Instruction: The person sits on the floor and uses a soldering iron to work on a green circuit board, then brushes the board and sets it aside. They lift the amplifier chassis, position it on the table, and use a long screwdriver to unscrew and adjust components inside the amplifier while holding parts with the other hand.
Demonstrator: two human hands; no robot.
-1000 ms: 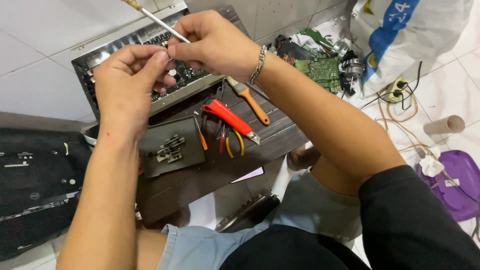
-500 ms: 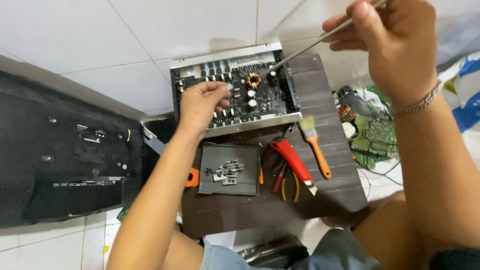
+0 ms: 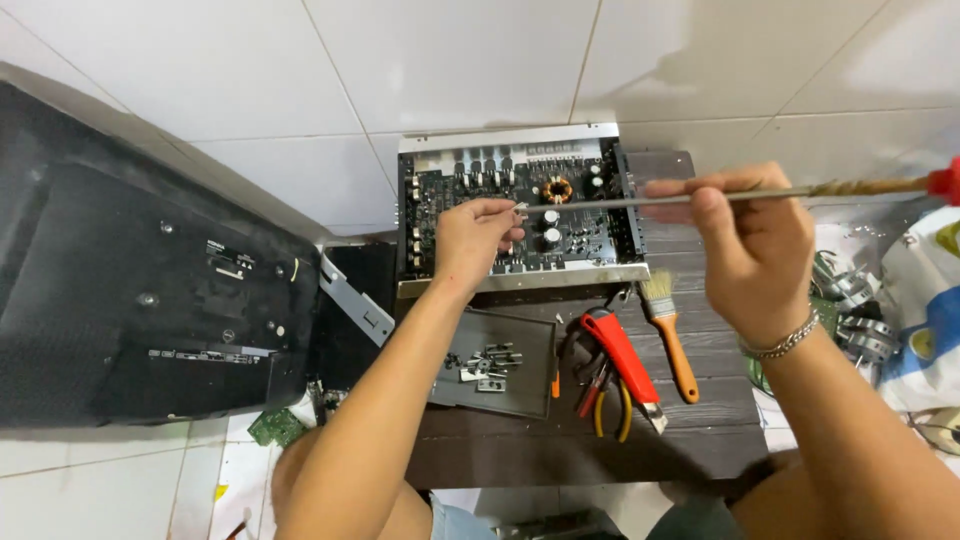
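Left fingers: the left hand [image 3: 472, 232] has its fingertips [image 3: 505, 210] pinched together on a small, pale part too tiny to identify, right at the tip of the screwdriver.
Right fingers: the right hand [image 3: 750, 250] is closed around the shaft of the long screwdriver with a grey metal shaft and red handle [image 3: 700, 196], thumb on top.
Long axis: the screwdriver lies nearly level across the view, handle at the far right, tip at the left fingertips.
Nearer hand: the left hand is over the board; the right hand sits off its right edge.
Beneath: an open silver-framed amplifier chassis with a dark circuit board [image 3: 520, 205], resting on the dark wood-grain tabletop [image 3: 700, 430].
Nearby: a grey metal cover plate holding loose screws [image 3: 495, 362], red-handled pliers [image 3: 615, 350], an orange-handled paintbrush [image 3: 670, 335].
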